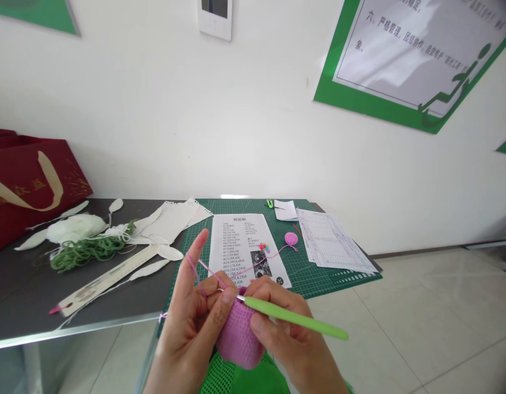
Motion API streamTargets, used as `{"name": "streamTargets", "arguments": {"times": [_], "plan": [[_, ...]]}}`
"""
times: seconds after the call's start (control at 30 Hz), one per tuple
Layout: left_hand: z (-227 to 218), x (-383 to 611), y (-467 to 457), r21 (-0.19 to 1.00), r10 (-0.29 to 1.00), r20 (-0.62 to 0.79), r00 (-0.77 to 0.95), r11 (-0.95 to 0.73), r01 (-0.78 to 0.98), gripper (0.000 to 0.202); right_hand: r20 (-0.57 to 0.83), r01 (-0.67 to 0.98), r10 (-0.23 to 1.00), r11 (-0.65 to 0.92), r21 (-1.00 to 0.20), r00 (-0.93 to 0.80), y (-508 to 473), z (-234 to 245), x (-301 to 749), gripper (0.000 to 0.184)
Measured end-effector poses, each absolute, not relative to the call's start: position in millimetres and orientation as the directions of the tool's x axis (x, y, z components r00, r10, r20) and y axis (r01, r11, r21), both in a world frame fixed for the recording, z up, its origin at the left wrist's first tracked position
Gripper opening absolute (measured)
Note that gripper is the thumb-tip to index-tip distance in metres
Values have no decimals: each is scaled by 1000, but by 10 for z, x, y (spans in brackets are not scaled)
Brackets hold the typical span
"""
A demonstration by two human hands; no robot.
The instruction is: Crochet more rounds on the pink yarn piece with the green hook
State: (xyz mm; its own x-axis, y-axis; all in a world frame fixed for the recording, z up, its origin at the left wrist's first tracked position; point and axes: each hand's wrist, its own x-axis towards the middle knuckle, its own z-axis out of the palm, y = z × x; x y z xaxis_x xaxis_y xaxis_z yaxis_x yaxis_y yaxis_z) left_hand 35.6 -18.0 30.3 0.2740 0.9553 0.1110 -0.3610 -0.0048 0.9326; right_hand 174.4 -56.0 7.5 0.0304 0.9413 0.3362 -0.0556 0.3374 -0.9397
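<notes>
My left hand (pixel 191 323) pinches a pink crocheted piece (pixel 237 335) between thumb and fingers, and pink yarn (pixel 245 269) is looped over its raised index finger. My right hand (pixel 289 328) grips a crochet hook with a green handle (pixel 296 317), its metal tip at the top edge of the pink piece. The yarn runs back over the table to a small pink ball (pixel 291 238). Both hands are held in front of the table's near edge, above something green in my lap.
A green cutting mat (pixel 339 273) on the dark table (pixel 23 290) carries a printed pattern sheet (pixel 245 241), more papers (pixel 333 241) and coloured markers (pixel 264 247). To the left lie green and white yarn (pixel 82 241), paper strips and a red gift bag (pixel 27 186).
</notes>
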Motion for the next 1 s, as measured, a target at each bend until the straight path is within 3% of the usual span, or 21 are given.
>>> {"name": "streamTargets", "arguments": {"times": [0.27,0.63,0.83,1.0], "plan": [[306,337,-180,933,954,106,280,1,-359,89,326,-45,945,328,-944,36,-614,83,1782,20],[241,338,-126,857,912,28,410,189,-479,81,315,-59,949,315,-947,15,-671,39,1970,33],[154,358,-99,876,906,49,421,164,-454,82,241,-22,970,241,-970,-7,-716,69,1941,30],[183,356,-139,864,906,77,416,147,-481,82,266,2,964,266,-964,2,-717,76,1913,33]]}}
